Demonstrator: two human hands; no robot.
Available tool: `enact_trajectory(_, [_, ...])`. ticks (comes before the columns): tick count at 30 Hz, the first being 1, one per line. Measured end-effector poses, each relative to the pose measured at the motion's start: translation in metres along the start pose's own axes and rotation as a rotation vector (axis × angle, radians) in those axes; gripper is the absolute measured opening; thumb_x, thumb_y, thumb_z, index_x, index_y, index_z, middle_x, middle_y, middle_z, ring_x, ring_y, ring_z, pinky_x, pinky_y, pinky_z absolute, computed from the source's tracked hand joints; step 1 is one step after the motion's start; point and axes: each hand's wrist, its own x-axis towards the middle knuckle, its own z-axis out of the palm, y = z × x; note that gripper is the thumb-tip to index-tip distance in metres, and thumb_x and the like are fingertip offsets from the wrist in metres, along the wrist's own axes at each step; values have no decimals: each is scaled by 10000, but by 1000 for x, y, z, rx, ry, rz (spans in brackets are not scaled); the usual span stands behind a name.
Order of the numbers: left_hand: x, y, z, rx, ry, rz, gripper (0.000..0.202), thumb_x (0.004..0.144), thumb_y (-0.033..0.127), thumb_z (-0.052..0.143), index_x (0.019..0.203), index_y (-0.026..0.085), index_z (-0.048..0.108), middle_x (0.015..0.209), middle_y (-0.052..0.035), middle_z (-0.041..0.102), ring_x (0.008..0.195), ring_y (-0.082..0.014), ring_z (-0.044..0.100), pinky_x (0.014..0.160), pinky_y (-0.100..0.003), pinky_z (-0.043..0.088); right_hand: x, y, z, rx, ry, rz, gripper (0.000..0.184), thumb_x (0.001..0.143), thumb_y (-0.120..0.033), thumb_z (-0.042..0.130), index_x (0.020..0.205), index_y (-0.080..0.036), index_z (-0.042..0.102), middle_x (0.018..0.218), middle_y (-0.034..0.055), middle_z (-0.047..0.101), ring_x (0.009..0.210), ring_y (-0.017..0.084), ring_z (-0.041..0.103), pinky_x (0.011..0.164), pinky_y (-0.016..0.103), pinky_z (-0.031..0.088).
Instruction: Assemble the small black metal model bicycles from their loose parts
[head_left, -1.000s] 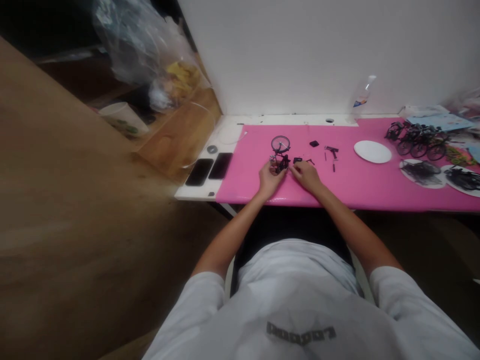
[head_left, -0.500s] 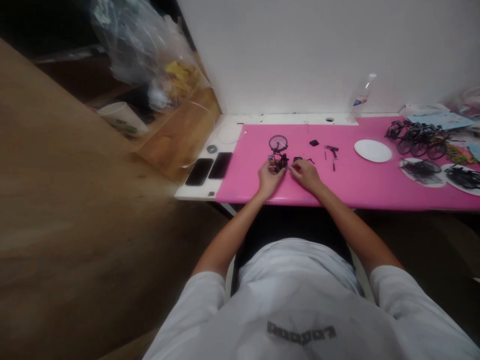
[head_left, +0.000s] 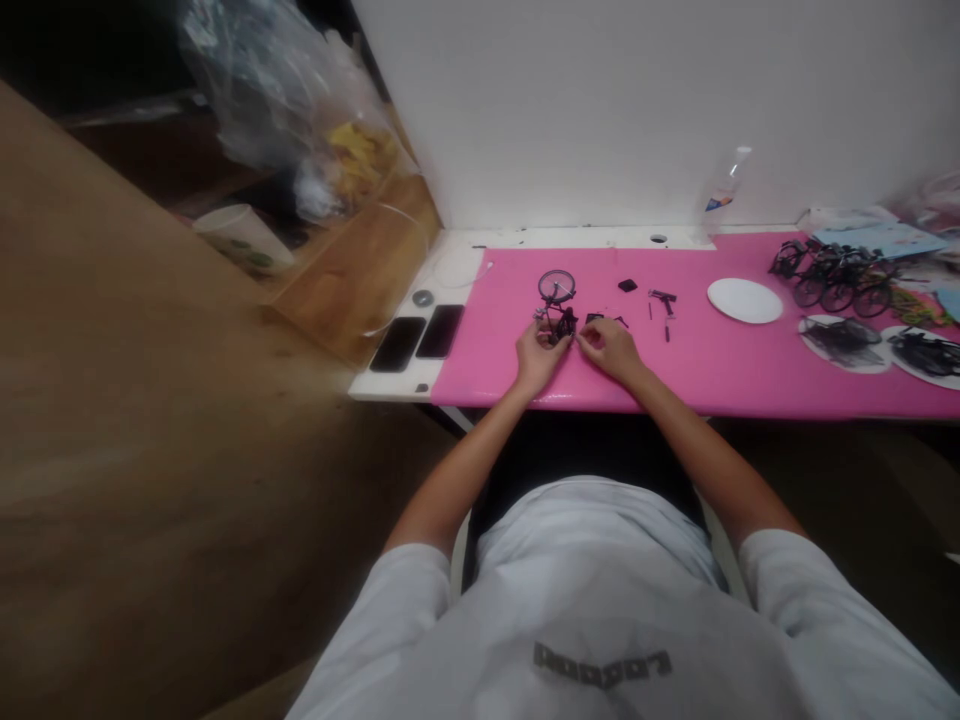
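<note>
Head view: miniature bicycle in the left hand over a pink-covered desk

A long white desk (head_left: 452, 262) stands against a pale, plain wall (head_left: 585, 120), most of its top spread with a glossy pink sheet (head_left: 720, 372). Its bare left end carries two dark, phone-like slabs (head_left: 399, 345) and a small round disc (head_left: 424, 298). To the left lie a wooden board (head_left: 352, 270), a pale tub (head_left: 244, 238) and a heap of clear plastic bags (head_left: 277, 90); a broad brown surface (head_left: 112, 380) fills that side.

The miniature bicycle (head_left: 556, 303) is near the front edge of the sheet, one wheel pointing towards the wall. The left hand (head_left: 537, 362) has its grip closed around the lower part. The right hand (head_left: 613, 350) is just beside it, thumb and forefinger brought together; whether this grip pinches a tiny piece cannot be told.

Beyond the hands are a black square piece (head_left: 628, 286) and a gun-shaped dark item (head_left: 664, 298). Farther right sit a white plate (head_left: 745, 301) and a cluster of dark bicycles (head_left: 832, 280).

The left fingers hide the bicycle's lower end. Small dark pieces (head_left: 596, 318) behind the right hand are partly covered, the tangled parts (head_left: 926, 355) at far right blur together, and the clear bottle (head_left: 724, 190) nearly melts into the wall.
</note>
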Motion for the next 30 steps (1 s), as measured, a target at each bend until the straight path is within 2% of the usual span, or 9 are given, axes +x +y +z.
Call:
enact_trajectory(5, [-1, 1, 0, 5, -1, -4, 365, 797, 304, 920, 1094, 177, 749, 1101, -114, 816, 898, -196, 760, 833, -334, 614, 1, 4, 3, -43, 9, -14, 334, 1064, -470, 592, 873, -230, 724, 968, 116, 749, 934, 278, 641, 859, 410, 512])
enact_trajectory(10, [1, -1, 2, -72, -16, -39, 402, 763, 295, 952, 1077, 170, 736, 1088, -119, 817, 910, -198, 776, 840, -335, 638, 2, 7, 5, -85, 9, -17, 591, 1141, -582, 391, 754, -234, 671, 858, 121, 725, 874, 275, 639, 824, 405, 483])
enact_trajectory(15, [9, -9, 2, -232, -17, -155, 474, 707, 273, 974, 1078, 169, 697, 1128, -129, 815, 996, -217, 797, 947, -388, 664, 0, 4, 2, -42, 37, 15, 692, 1162, -633, 246, 831, -232, 703, 916, 121, 758, 903, 276, 667, 878, 403, 493])
enact_trajectory(19, [17, -14, -5, -363, -34, -192, 632, 669, 236, 1000, 1211, 167, 683, 1222, -155, 799, 1107, -234, 791, 1066, -436, 638, -1, 1, 1, -17, 109, 86, 612, 1142, -669, 322, 1053, -218, 727, 1025, 132, 776, 939, 290, 687, 873, 403, 512])
enact_trajectory(24, [22, -15, -11, -406, -51, -259, 702, 666, 261, 1014, 1281, 181, 683, 1264, -150, 788, 1134, -235, 782, 1059, -441, 644, 0, -3, -3, 80, 82, 87, 565, 1139, -646, 403, 1378, -217, 682, 1162, 127, 781, 981, 281, 709, 909, 410, 542])
enact_trajectory(27, [23, -15, -11, -431, -73, -279, 699, 665, 265, 1015, 1279, 189, 691, 1265, -140, 787, 1110, -223, 788, 1046, -424, 647, 1, -6, -4, 83, 33, 34, 569, 1115, -629, 497, 1475, -218, 655, 1157, 130, 776, 967, 283, 697, 919, 423, 554])
enact_trajectory(30, [22, -15, -11, -455, -90, -277, 697, 653, 265, 1019, 1268, 191, 700, 1291, -138, 779, 1102, -215, 787, 1047, -410, 646, 0, -7, -4, 99, 32, -10, 542, 1081, -572, 604, 1491, -221, 654, 1169, 127, 770, 948, 278, 687, 936, 433, 562])
